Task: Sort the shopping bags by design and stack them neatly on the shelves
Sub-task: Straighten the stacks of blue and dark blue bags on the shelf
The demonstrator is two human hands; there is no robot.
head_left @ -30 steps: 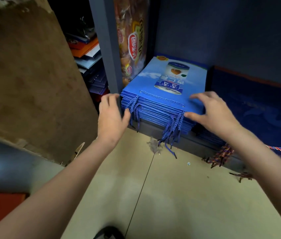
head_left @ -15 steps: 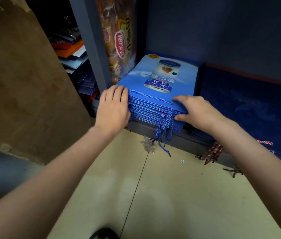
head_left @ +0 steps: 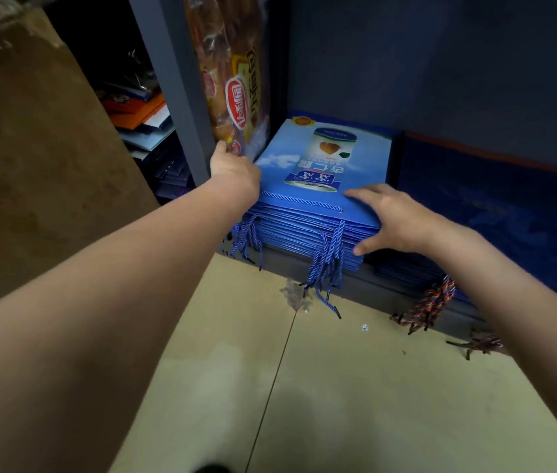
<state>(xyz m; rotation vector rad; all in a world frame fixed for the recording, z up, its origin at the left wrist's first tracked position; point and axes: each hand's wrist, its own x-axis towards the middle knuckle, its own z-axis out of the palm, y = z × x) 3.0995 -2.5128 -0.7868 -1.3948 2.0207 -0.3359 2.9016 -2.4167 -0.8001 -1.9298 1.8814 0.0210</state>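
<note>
A stack of flat light-blue shopping bags, printed with a can picture, lies on the low shelf. Their blue rope handles hang over the front edge. My left hand is pushed in along the stack's left side, between it and the grey shelf post; its fingertips are hidden. My right hand rests spread on the stack's front right corner, fingers on top and thumb against the front edges. A lower stack of dark-blue bags lies to the right.
A plastic-wrapped pack with red logos stands upright behind the post, touching the stack's left rear. Orange and blue items are piled in the left bay. A brown cardboard box stands at the left. Multicoloured rope handles hang onto the beige floor.
My left hand slid from the stack's front left corner deeper along its left side toward the post. My right hand stays on the front right corner.
</note>
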